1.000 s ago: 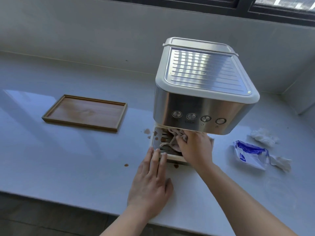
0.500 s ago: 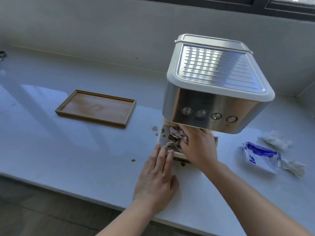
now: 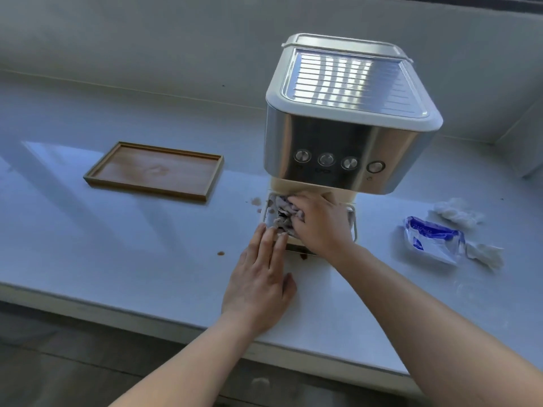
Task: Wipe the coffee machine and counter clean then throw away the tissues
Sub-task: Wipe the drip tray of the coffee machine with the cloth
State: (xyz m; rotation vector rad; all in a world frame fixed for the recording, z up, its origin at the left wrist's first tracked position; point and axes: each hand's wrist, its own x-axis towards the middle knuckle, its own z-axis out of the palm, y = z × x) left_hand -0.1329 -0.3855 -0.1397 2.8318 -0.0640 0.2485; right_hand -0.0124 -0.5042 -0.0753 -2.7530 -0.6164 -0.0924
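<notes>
The coffee machine [image 3: 346, 118] stands on the pale surface [image 3: 132, 236], its steel front and four round buttons [image 3: 326, 159] hanging just above my right hand [image 3: 318, 223]. That hand is curled down over a stained, crumpled tissue [image 3: 280, 214], gripping it against the drip tray [image 3: 352, 221] at the foot of the machine; the tissue bunches out to the left of my knuckles, and I cannot tell how much of it sits under the palm. My left hand [image 3: 260, 280] lies flat and released on the surface, fingers [image 3: 266, 239] together and pointing away from me, their tips touching the tray's front edge just left of the right hand. It holds nothing.

Brown coffee spots [image 3: 255, 201] mark the surface just beyond and left of the left fingertips, beside the tray's far corner. One small drop [image 3: 220, 253] sits further left of that hand, and another smear [image 3: 302, 256] shows between my two wrists under the tray's front lip.

Well out to the left of the left hand sits a shallow wooden tray [image 3: 155, 171]. To the right of my right forearm lies a blue-and-white tissue pack [image 3: 432, 242], with one white wad [image 3: 457, 212] just past it and another wad [image 3: 484, 254] touching its right end.
</notes>
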